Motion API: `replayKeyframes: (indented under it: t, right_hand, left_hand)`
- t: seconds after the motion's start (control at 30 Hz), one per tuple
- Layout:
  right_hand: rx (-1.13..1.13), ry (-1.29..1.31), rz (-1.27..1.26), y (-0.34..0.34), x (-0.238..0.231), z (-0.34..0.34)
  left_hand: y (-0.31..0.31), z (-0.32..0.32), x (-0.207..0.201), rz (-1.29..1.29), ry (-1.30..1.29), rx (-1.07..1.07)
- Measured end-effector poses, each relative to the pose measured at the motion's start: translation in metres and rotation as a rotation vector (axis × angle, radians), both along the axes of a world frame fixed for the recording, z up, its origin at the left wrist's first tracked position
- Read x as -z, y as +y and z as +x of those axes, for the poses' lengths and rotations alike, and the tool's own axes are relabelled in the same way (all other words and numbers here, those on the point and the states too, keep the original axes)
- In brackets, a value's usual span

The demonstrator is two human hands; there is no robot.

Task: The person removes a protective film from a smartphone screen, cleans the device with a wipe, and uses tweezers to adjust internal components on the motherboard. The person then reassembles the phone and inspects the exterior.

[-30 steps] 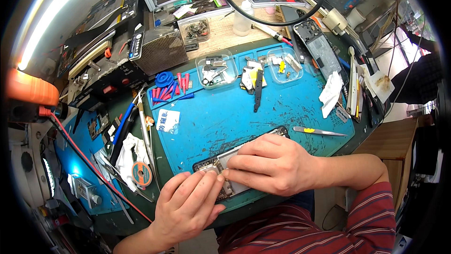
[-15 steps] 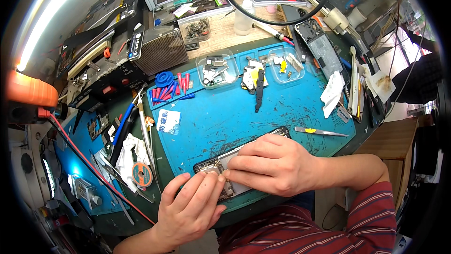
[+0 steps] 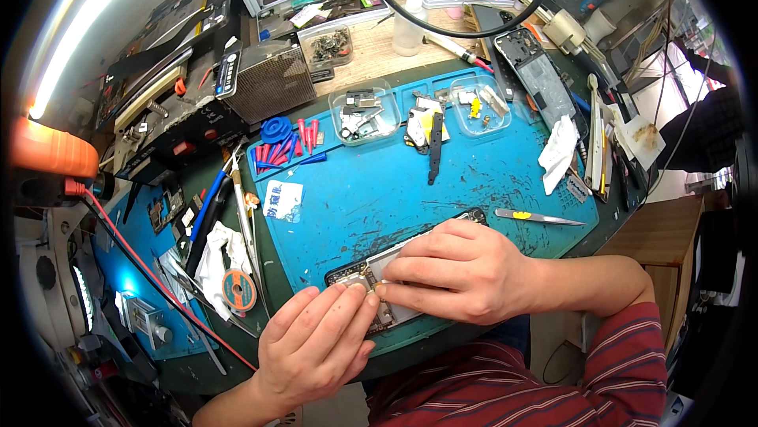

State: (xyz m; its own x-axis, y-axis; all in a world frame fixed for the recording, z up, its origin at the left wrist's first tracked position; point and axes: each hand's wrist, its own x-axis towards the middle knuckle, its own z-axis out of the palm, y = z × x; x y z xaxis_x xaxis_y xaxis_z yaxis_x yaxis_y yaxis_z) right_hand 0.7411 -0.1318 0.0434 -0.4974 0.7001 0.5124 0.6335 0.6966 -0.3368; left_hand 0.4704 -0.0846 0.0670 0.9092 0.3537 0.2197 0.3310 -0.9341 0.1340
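An opened phone (image 3: pixel 382 263) lies slanted on the blue work mat, its board and metal parts bared at the left end. My left hand (image 3: pixel 312 344) is closed over that end, fingers pressed together and tips on the board. From the right, my right hand (image 3: pixel 466 273) covers the phone's middle with its fingers bent and bunched. The fingertips of both hands meet at the inner edge of the board. Any small part between them is hidden. Tweezers (image 3: pixel 540 218) with a yellow mark lie on the mat to the right of the phone.
Clear plastic boxes (image 3: pixel 365 133) of small parts stand along the mat's back edge. Red and blue screwdriver bits (image 3: pixel 276 150) lie at the back left. A solder reel (image 3: pixel 238 290) and white tissue are at left, another opened phone (image 3: pixel 545 79) at back right. A black ring hangs overhead.
Almost nothing differs. My left hand has shifted very slightly left and down; my right hand stays over the phone.
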Motion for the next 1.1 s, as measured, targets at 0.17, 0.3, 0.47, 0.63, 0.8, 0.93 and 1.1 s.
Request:
replayKeyframes:
  t: [0.17,0.3,0.47,0.63,0.8,0.93,1.1]
  right_hand:
    - [-0.001,-0.002,-0.004,0.0007,-0.0009,0.0]
    - [-0.002,0.004,-0.015,0.0016,-0.0029,-0.0001]
    - [0.005,0.004,-0.009,0.0014,-0.002,-0.0009]
    - [0.008,-0.012,-0.023,0.0007,-0.0031,0.0003]
    - [0.004,0.011,-0.007,0.0006,-0.0005,-0.0006]
    - [0.004,0.012,-0.011,0.0009,-0.0009,-0.0006]
    - [0.003,0.008,-0.021,0.0008,-0.0019,-0.0005]
  left_hand:
    - [-0.0004,0.0006,0.0001,0.022,-0.001,-0.002]
    - [-0.001,0.0019,0.0,0.04,0.002,-0.006]
    - [-0.0013,0.0026,-0.0001,0.06,0.008,-0.006]
    - [-0.0009,0.0039,-0.0012,0.056,0.0,-0.011]
    - [-0.0015,0.0036,-0.0008,0.051,-0.002,-0.019]
    - [-0.0013,0.0036,0.0,0.05,-0.009,-0.019]
    - [-0.0017,0.0035,0.0,0.049,-0.01,-0.017]
